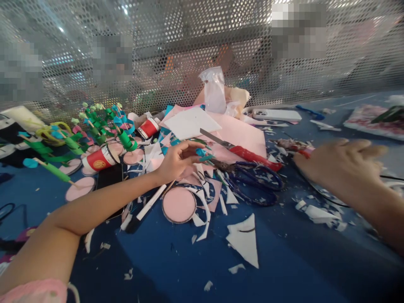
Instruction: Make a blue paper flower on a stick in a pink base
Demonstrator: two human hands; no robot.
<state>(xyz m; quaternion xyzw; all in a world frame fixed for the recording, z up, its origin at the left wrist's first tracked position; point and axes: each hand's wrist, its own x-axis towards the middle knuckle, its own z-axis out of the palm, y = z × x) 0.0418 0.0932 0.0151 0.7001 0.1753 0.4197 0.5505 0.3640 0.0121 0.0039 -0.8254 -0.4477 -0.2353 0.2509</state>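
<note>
My left hand (179, 162) pinches a small blue paper flower (200, 152) with a teal paper strip beside it, above a heap of scraps. Blurred by motion, my right hand (344, 166) is at the right beside a soiled tool with a red part (296, 148). Whether it grips that tool I cannot make out. Blue-handled scissors (252, 179) and a red-handled knife (249, 155) lie between my hands. Below my left hand rests a round pink disc (179, 204) with a dark edge.
Green paper stems with blue tops (52, 171) stand or lean at the left, near a red-and-white paper cup (101, 159). White offcuts (244, 242) litter the blue table (176, 269). A phone (277, 115) lies before the perforated metal screen (189, 42). A black cable runs at the right.
</note>
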